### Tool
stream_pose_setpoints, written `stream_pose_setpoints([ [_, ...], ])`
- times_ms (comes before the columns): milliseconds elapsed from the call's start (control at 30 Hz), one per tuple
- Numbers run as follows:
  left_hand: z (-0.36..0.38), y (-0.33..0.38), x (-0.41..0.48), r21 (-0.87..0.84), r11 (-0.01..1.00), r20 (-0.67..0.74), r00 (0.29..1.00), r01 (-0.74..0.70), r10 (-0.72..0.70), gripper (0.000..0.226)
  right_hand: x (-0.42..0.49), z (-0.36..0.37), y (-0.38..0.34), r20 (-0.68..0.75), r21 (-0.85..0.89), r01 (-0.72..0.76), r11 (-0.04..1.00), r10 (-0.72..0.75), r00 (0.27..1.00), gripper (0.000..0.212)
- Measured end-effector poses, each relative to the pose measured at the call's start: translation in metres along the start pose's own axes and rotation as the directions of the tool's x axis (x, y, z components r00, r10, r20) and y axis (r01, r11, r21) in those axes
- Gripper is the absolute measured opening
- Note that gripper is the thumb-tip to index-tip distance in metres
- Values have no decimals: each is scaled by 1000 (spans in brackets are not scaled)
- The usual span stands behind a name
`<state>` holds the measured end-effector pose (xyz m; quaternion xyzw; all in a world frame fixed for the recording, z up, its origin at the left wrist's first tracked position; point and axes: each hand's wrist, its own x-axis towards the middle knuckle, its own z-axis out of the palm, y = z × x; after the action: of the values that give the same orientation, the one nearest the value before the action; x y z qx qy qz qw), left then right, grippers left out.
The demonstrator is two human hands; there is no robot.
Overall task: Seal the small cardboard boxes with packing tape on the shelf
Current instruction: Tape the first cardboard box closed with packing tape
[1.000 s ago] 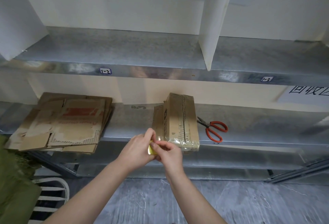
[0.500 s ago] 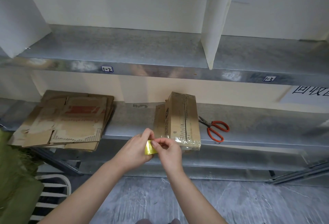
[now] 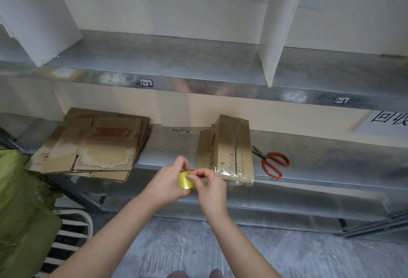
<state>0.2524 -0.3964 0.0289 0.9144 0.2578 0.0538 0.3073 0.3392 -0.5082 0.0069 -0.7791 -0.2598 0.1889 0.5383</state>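
Tape [image 3: 186, 180], a small yellow roll, is sitting in the left hand [image 3: 167, 184], whose fingers are curling round it just in front of the shelf [image 3: 320, 167] edge. Right hand [image 3: 209, 186] is pinching at the roll's face with thumb and fingertips pressed together on it. Just behind the hands, a small cardboard box [image 3: 229, 151] is standing at the front of the shelf, with clear film wrapping its near end. Red-handled scissors [image 3: 270, 163] are lying just beside the box on its right, apart from it. Flat cardboard [image 3: 95, 145] is lying stacked well to the left on the same shelf, and green cloth [image 3: 19, 200] is bunching below it at the left edge
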Motion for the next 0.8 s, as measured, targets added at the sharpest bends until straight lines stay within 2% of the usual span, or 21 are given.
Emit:
stream_pose_setpoints([
  [100, -1, 1, 0, -2, 1000, 2, 1000, -2, 2, 47, -1, -1, 1, -5, -69, 49, 996, -49, 999, 19],
  [267, -3, 1, 1, 44, 999, -24, 1000, 12, -11, 42, -5, -1, 2, 47, -172, 222, 960, -217, 975, 6],
  [400, -4, 2, 0, 122, 992, -37, 999, -18, 23, 43, -4, 0, 4, 22, -29, 131, 991, -130, 991, 16],
  [500, 0, 0, -3, 189, 981, -46, 998, -31, 41, 49, 3, -2, 4, 55, 3, 70, 998, -70, 996, 16],
  [600, 0, -2, -6, 76, 997, -26, 1000, -13, 15, 54, 9, -5, 3, 104, 48, 42, 998, -47, 994, 12],
  [700, -4, -7, -8, -9, 999, 31, 999, -41, 41, 55, 12, -8, 4, 107, 102, 15, 995, -26, 994, 18],
  [800, -14, -12, -9, -52, 999, 30, 1000, 7, -5, 53, 15, -8, 5, 109, 126, 0, 992, -14, 994, 21],
])
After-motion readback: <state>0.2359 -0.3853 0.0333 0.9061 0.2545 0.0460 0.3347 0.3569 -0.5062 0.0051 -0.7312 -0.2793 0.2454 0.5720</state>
